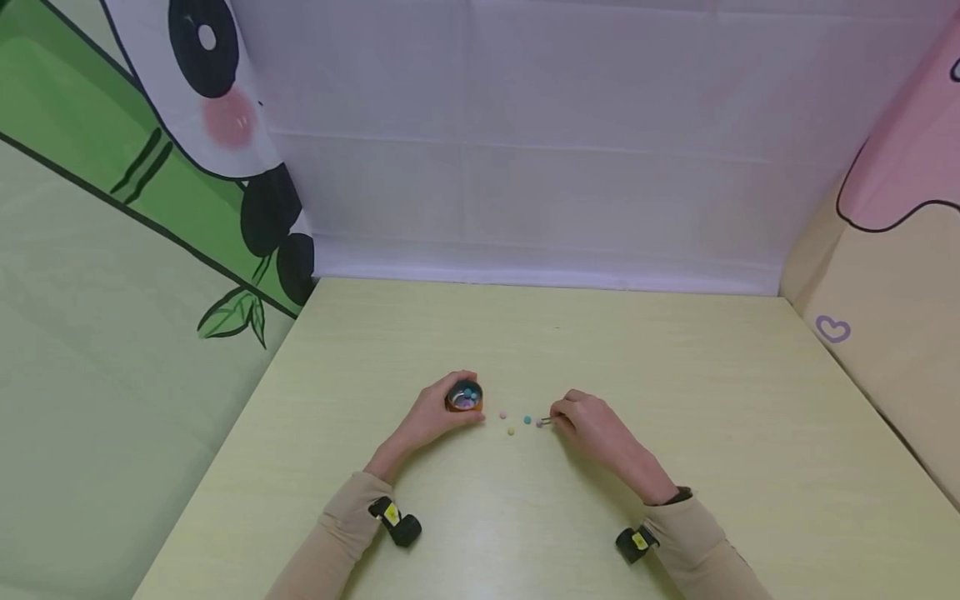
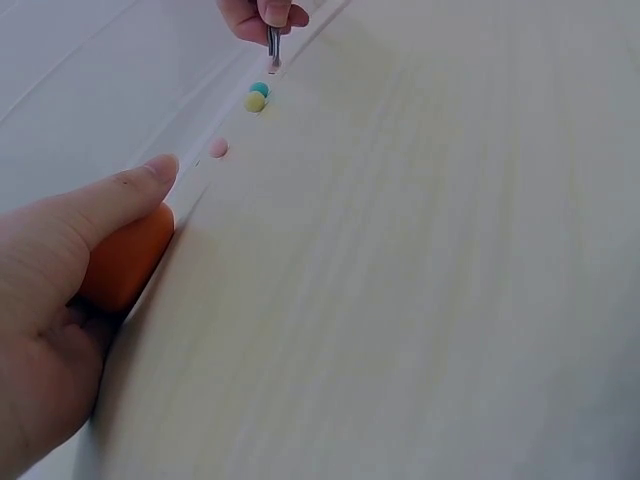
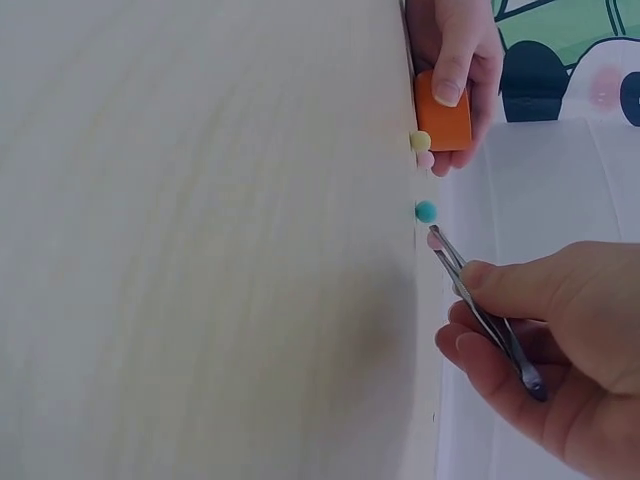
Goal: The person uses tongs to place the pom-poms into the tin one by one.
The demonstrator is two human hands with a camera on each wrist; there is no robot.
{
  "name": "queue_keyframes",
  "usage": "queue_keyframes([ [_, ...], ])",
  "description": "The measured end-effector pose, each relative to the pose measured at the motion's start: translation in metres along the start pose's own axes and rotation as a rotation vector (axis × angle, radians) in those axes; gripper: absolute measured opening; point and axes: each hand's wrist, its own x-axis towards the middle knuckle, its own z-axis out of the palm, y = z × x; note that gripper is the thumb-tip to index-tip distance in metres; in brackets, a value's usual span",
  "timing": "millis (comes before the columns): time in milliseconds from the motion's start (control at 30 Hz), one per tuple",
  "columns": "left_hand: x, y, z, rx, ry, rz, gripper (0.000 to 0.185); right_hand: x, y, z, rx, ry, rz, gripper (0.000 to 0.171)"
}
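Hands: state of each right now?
Left hand: grips the orange cup.
Right hand: pinches the tweezers, tips at a pink ball.

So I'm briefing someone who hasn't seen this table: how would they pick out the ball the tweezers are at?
On the pale table, the left hand grips a small orange cup; loose balls lie to its right. The right hand holds metal tweezers, tips at the pale pink ball farthest from the cup, just past the teal ball.
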Motion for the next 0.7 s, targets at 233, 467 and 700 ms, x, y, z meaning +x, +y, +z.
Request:
queue_keyframes([
  [233,0.000,-0.001,0.000,0.003,0.002,0.003,0.067,0.007,-0.001,-0.002,0.006,0.034,-0.026,0.004],
  [467,0.000,0.002,0.000,-0.011,0.000,0.008,0.068,0.019,-0.005,-0.007,0.030,0.039,-0.038,0.004],
  [700,0.001,0.000,0.000,-0.014,-0.001,-0.004,0.068,0.032,-0.011,-0.009,0.043,0.048,-0.055,0.004],
])
